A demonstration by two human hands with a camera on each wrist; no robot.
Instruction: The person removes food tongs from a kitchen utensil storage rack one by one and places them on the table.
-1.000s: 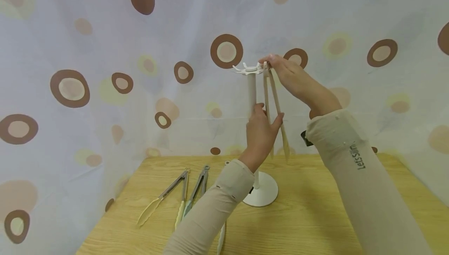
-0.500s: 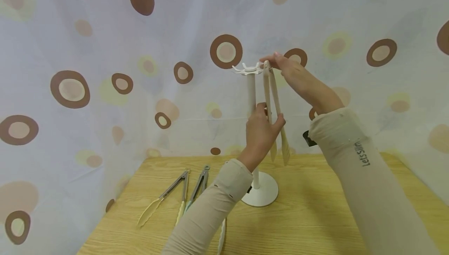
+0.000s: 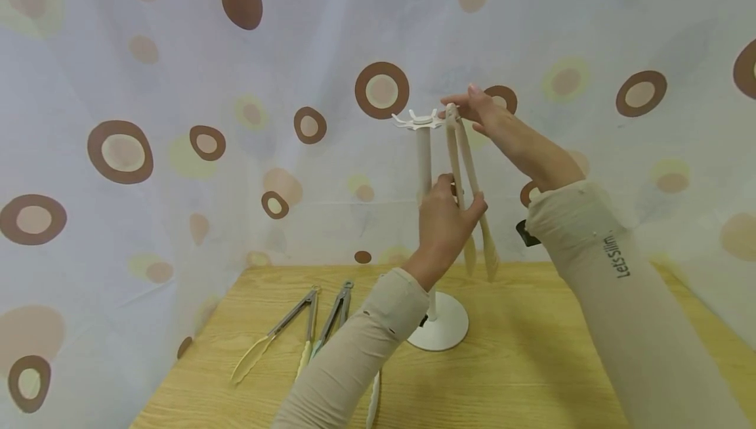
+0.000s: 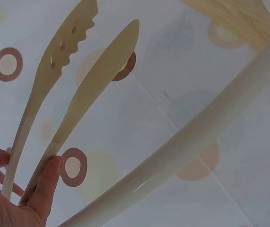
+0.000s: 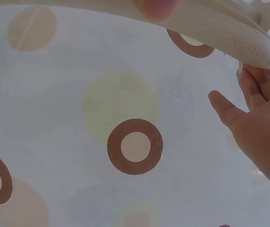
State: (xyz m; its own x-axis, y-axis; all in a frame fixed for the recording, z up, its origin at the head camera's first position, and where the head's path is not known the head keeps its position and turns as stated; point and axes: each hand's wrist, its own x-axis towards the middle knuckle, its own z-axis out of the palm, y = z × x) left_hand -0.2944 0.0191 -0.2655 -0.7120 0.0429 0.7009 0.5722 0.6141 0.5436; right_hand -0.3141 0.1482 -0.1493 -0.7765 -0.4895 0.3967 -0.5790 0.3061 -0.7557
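Note:
Beige kitchen tongs point(image 3: 489, 252) hang head-down beside a white stand point(image 3: 423, 160) with a ring of hooks on top. My left hand point(image 3: 441, 222) grips the tongs partway down their two arms, its thumb against the nearer arm in the left wrist view. At the upper end, my right hand point(image 3: 510, 134) has its fingers stretched out behind the tongs' hinge and its thumb apart. The right wrist view shows the hole in the tongs' end and a hook point(image 5: 241, 68) close by. Whether the hole is over a hook cannot be made out.
On the wooden table point(image 3: 531, 350) left of the stand's round base point(image 3: 440, 334) lie yellow-tipped tongs point(image 3: 252, 358) and teal-tipped tongs point(image 3: 342, 299). A white-tipped pair point(image 3: 373, 399) is mostly hidden under the left sleeve. A dotted curtain point(image 3: 295, 42) hangs behind.
The tongs have shifted slightly right, away from the pole, with the left hand on them. The right hand has drawn back a little to the right, its fingers more spread.

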